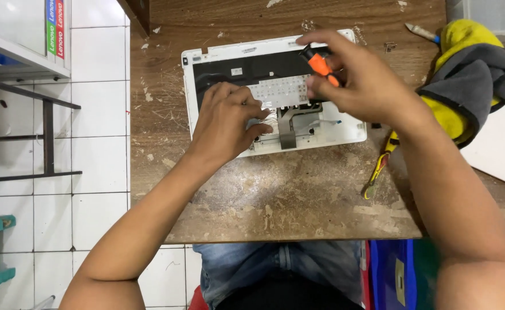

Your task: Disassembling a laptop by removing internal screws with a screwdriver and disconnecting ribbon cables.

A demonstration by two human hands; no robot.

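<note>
A white laptop case (338, 131) lies face down on a worn wooden table (275, 195), with its black inside and a pale keyboard backing (281, 90) showing. My left hand (225, 123) rests flat on the left part of the case, fingers spread over the lower edge of the backing. Over the right part, my right hand (358, 77) grips an orange and black screwdriver (319, 63) whose handle points up and left. The tip is hidden behind my fingers. A grey flat cable (287, 127) runs down the middle of the case.
A yellow and grey cloth (470, 80) lies at the right of the table, with a yellow-handled tool (377, 172) beside it. A white board (502, 149) sits at the far right. A small brush (422, 31) lies at the back. White floor tiles and a metal shelf frame (45, 138) are on the left.
</note>
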